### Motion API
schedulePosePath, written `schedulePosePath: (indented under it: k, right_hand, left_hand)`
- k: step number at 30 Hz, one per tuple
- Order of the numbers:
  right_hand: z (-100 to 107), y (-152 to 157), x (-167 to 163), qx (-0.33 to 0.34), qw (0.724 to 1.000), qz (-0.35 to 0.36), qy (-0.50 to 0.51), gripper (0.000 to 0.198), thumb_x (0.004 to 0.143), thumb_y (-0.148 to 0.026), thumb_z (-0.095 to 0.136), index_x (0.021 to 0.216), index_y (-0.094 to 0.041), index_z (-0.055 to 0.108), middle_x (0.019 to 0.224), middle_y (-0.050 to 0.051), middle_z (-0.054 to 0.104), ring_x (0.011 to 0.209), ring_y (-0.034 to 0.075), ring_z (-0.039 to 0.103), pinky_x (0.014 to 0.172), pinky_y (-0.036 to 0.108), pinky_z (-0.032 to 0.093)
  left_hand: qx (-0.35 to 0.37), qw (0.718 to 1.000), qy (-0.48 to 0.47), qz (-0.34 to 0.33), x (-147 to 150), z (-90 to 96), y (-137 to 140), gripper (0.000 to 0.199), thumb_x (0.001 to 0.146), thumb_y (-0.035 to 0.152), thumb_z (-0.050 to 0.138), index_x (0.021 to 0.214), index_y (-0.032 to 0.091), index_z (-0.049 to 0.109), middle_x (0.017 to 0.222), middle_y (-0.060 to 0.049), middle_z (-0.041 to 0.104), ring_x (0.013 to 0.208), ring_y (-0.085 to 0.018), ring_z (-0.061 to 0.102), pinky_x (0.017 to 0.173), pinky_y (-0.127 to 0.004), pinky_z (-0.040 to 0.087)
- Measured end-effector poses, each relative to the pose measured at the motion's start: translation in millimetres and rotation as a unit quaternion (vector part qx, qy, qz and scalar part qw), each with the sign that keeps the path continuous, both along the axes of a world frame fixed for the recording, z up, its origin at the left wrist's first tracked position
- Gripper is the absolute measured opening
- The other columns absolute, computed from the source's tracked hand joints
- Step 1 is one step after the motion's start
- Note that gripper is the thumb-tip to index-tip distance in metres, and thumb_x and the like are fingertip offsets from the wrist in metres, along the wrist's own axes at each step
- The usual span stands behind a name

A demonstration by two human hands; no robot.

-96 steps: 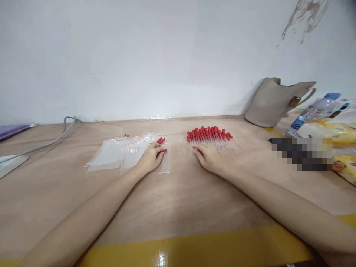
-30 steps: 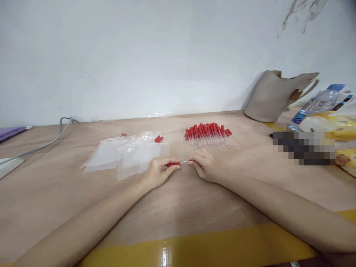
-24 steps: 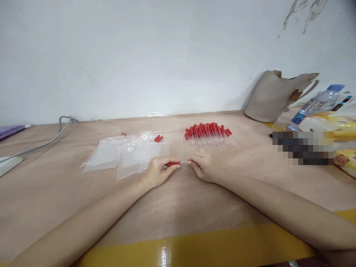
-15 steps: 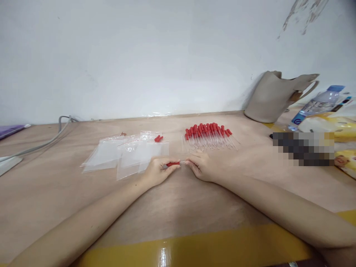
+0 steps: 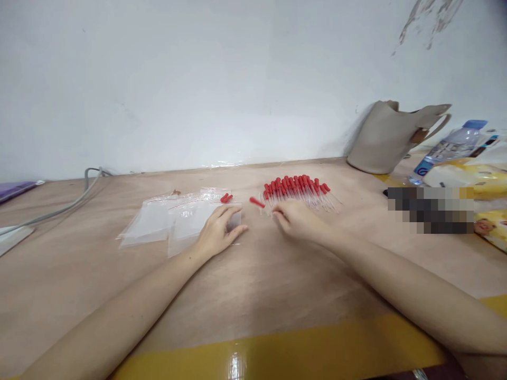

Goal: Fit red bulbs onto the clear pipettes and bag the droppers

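Observation:
My right hand [image 5: 291, 217] is closed in a pinch around the clear tube of a dropper, whose red rubber bulb [image 5: 257, 202] points up and to the left. My left hand [image 5: 221, 230] is open and holds nothing, its thumb and fingers apart beside the clear zip bags [image 5: 190, 221]. Beyond my right hand lies a row of several droppers [image 5: 293, 190], red bulbs at the far end and thin clear tubes towards me. A few loose red rubber bulbs [image 5: 226, 198] rest on the bags, just past my left fingers.
A beige bag [image 5: 390, 137] leans against the wall at the right. Near it are a water bottle [image 5: 451, 150], a yellow and white packet [image 5: 471, 177] and a blurred dark object [image 5: 431, 211]. A grey cable [image 5: 67, 206] runs along the left side of the table.
My left hand has let go of the red bulb and moved slightly left, its fingers opening. My right hand has carried the dropper away and up towards the row.

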State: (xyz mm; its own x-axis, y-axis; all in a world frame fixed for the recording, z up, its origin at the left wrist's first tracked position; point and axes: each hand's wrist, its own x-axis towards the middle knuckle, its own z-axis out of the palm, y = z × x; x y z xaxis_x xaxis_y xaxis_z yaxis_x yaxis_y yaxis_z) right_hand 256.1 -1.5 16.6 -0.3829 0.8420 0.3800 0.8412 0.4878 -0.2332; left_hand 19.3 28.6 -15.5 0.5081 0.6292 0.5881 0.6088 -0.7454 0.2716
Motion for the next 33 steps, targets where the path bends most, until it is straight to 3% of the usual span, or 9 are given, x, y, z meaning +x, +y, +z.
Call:
schedulePosePath:
  k: [3,6,12,21,27,33]
  right_hand:
    - [8.5,20.2,4.1,-0.068,0.99,-0.113,0.052,0.024,0.079,-0.016,0.042,0.068,-0.015,0.063,0.066,0.005,0.063,0.063,0.015,0.055,0.06,0.025,0.037]
    - [8.5,41.4,-0.9,-0.101,0.974,-0.194,0.063,0.026,0.076,-0.019,0.044,0.058,-0.015,0.061,0.061,0.007,0.061,0.061,0.017,0.056,0.057,0.026,0.037]
    - [-6.0,67.8,-21.1,-0.089,0.947,-0.304,0.048,0.03,0.077,-0.033,0.045,0.082,-0.014,0.068,0.085,0.014,0.066,0.08,0.026,0.062,0.061,0.03,0.043]
    - [-10.4,72.5,-23.7,-0.087,0.943,-0.32,0.006,0.035,0.08,-0.035,0.044,0.092,-0.012,0.067,0.091,0.017,0.066,0.086,0.027,0.062,0.068,0.032,0.045]
    - [-10.4,63.6,-29.4,-0.07,0.96,-0.269,-0.018,0.031,0.082,-0.036,0.042,0.09,-0.017,0.066,0.088,0.012,0.067,0.086,0.026,0.062,0.07,0.034,0.044]
    - [-10.9,55.0,-38.7,-0.078,0.968,-0.237,-0.04,0.029,0.083,-0.032,0.042,0.092,-0.016,0.065,0.088,0.013,0.067,0.084,0.026,0.062,0.067,0.034,0.043]
  left_hand:
    - [-0.068,0.996,0.005,0.058,-0.4,-3.2,4.1,0.043,0.078,0.038,0.059,0.115,0.017,0.049,0.111,-0.01,0.054,0.105,-0.023,0.053,0.089,-0.038,0.044]
    - [-0.099,0.993,0.017,0.065,0.3,-4.5,5.7,0.038,0.078,0.038,0.058,0.109,0.016,0.053,0.107,-0.009,0.055,0.101,-0.023,0.053,0.087,-0.038,0.045]
    - [-0.096,0.994,0.023,0.046,0.7,-4.3,5.7,0.026,0.08,0.037,0.056,0.096,0.016,0.059,0.094,-0.007,0.057,0.092,-0.021,0.054,0.083,-0.036,0.045]
    - [-0.099,0.994,0.019,0.04,0.2,-5.7,7.7,0.024,0.08,0.038,0.055,0.092,0.018,0.061,0.092,-0.006,0.059,0.092,-0.022,0.054,0.084,-0.038,0.044]
    - [-0.093,0.994,0.03,0.041,0.3,-6.2,7.1,0.024,0.08,0.037,0.055,0.092,0.017,0.061,0.091,-0.007,0.059,0.091,-0.022,0.054,0.083,-0.037,0.044]
    - [0.006,0.99,0.126,0.063,-0.6,3.1,3.2,0.031,0.081,0.041,0.054,0.1,0.017,0.06,0.107,-0.011,0.055,0.103,-0.028,0.049,0.088,-0.044,0.039]
